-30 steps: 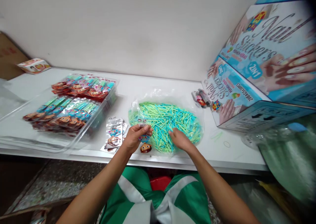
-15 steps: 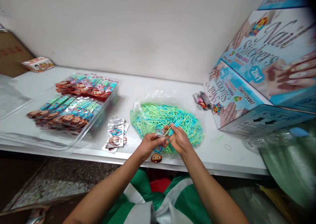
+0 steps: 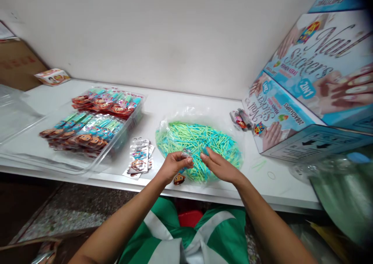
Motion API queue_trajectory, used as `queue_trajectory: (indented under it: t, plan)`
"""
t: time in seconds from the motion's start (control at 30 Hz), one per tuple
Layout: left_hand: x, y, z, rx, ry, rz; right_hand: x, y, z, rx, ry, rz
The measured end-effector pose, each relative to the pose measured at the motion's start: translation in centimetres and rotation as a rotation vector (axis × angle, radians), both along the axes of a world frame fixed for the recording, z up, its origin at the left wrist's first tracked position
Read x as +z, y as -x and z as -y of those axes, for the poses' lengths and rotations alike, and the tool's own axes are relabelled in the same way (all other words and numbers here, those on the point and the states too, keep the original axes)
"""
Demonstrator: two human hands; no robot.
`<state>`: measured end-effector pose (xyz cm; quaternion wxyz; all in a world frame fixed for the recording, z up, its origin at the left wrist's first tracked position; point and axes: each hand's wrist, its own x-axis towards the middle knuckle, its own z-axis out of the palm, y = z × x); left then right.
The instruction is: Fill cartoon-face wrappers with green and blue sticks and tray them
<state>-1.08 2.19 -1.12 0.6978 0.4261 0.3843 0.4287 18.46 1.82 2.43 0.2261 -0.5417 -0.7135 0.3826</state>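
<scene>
My left hand (image 3: 175, 166) pinches the top of a small clear packet (image 3: 186, 154). The packet's lower part, printed with a brown-haired cartoon face (image 3: 179, 179), hangs below my fingers near the table's front edge. My right hand (image 3: 220, 165) is apart from it on the right, fingers stretched out over a heap of thin green and blue sticks (image 3: 189, 134). A bit of blue shows at its fingertips; whether it is held or lies behind them I cannot tell. The sticks lie in an opened clear plastic bag (image 3: 194, 112).
Left of the heap lie several flat printed packets (image 3: 138, 161). Beyond them, a clear plastic tray (image 3: 97, 167) holds rows of filled packets (image 3: 84, 132). Nail sticker boxes (image 3: 279, 101) stand at right, near small packets (image 3: 240, 119), loose green sticks (image 3: 258, 165) and a rubber band (image 3: 271, 175).
My right hand has drawn away from my left, rightward over the heap, and its fingers have straightened. My left hand has shifted slightly left with the packet.
</scene>
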Motion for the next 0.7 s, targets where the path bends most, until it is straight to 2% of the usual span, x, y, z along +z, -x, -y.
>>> queue_trajectory:
  t: [0.13, 0.2, 0.33, 0.43, 0.5, 0.7]
  plan:
    - [0.5, 0.6, -0.2, 0.036, -0.028, -0.036, 0.1, -1.1, -0.6, 0.136, -0.075, 0.327]
    - [0.6, 1.1, -0.2, 0.066, -0.029, -0.05, -0.9, -1.5, -1.1, 0.165, -0.064, 0.507]
    - [0.3, 2.0, -0.1, 0.088, -0.02, -0.06, -3.9, -1.4, -1.6, 0.156, 0.04, 0.828]
    - [0.2, 1.9, 0.1, 0.062, -0.02, -0.061, -5.5, -0.6, -1.9, 0.131, 0.051, 0.888]
    - [0.3, 1.7, 0.3, 0.045, -0.035, -0.062, -5.9, -0.1, -2.1, 0.125, 0.043, 0.91]
    - [0.8, 1.4, 0.4, 0.021, -0.025, -0.078, -4.6, -0.7, -2.5, 0.103, 0.014, 0.933]
